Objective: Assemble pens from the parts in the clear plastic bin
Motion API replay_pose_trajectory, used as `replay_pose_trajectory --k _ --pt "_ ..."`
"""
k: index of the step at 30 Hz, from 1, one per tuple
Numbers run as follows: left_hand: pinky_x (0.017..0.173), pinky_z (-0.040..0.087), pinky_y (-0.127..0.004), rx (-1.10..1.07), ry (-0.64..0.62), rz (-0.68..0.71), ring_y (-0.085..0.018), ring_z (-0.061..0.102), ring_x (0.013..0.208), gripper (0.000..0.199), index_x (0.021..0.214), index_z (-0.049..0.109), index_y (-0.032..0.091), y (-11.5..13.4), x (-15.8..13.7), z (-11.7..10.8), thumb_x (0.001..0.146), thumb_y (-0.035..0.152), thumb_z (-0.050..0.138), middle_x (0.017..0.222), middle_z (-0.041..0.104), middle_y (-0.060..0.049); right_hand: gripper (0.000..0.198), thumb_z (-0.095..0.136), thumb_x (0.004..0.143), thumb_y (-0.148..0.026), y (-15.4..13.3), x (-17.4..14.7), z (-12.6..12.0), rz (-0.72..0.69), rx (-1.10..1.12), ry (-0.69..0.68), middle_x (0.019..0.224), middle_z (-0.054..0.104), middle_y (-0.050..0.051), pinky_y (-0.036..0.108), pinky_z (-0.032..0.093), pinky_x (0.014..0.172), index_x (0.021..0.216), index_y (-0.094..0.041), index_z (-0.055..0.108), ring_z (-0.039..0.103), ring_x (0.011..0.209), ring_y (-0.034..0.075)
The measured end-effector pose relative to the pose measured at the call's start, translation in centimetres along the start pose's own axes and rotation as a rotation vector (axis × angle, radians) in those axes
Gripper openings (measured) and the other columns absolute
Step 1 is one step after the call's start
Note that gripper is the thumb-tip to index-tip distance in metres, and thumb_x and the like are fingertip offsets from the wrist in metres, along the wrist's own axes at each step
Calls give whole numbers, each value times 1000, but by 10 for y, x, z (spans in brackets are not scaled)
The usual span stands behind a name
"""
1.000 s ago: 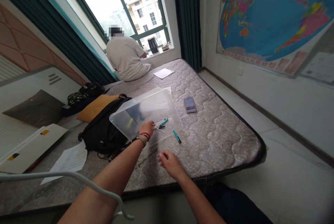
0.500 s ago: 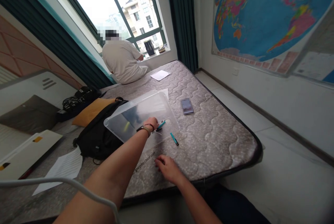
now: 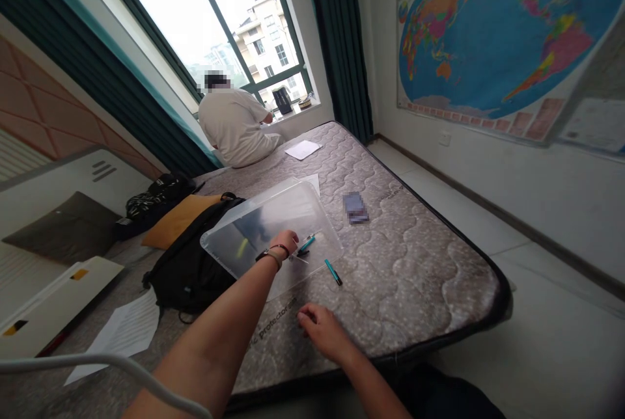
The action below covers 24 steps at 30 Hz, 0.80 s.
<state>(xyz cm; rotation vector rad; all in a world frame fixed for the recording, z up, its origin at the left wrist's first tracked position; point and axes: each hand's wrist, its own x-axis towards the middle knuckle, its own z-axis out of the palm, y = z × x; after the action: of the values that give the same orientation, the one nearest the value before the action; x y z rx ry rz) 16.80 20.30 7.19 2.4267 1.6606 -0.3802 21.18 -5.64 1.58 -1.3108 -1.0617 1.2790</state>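
Head view, the only one supplied: a clear plastic bin (image 3: 271,207) rests on a quilted mattress (image 3: 420,269), its left side against a black backpack (image 3: 183,272). The left hand (image 3: 284,242) reaches over the bin, wrist banded, fingers turned away from the camera; whether its grip is clenched on anything cannot be determined. Just beyond those fingers, seen within the bin's outline, lie a teal pen (image 3: 307,243), a dark pen (image 3: 303,253) and a thin white stick (image 3: 300,259), close together. A second teal pen (image 3: 333,272) lies apart on the mattress, just beside the bin's near right edge. The right hand (image 3: 319,328) is at the near side of the mattress, fingers loosely bent, its grip released, with nothing visible in it. A blurred blue-grey object (image 3: 355,208) lies farther right; a person (image 3: 234,125) sits by the window, back turned. In this inspector's judgement, the step in hand is handling the small items at the bin; the next move calls for a fine fingertip pinch that separates one slender item from its neighbours.
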Motion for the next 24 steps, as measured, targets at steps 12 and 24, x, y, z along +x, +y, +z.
replay_pose_trajectory --k 12,24 --pt "81 49 -28 28 47 17 -22 67 103 30 108 70 26 6 -10 14 80 19 64 115 71 -8 21 51 87 -34 -1 2 0 70 97 19 77 66 3 24 44 57 85 -18 65 61 66 16" --pt "83 49 -29 39 101 45 -23 65 107 29 107 69 24 14 -18 5 80 19 63 118 69 -10 23 54 87 -39 6 6 2 78 119 27 78 66 3 23 43 56 85 -19 65 61 66 15"
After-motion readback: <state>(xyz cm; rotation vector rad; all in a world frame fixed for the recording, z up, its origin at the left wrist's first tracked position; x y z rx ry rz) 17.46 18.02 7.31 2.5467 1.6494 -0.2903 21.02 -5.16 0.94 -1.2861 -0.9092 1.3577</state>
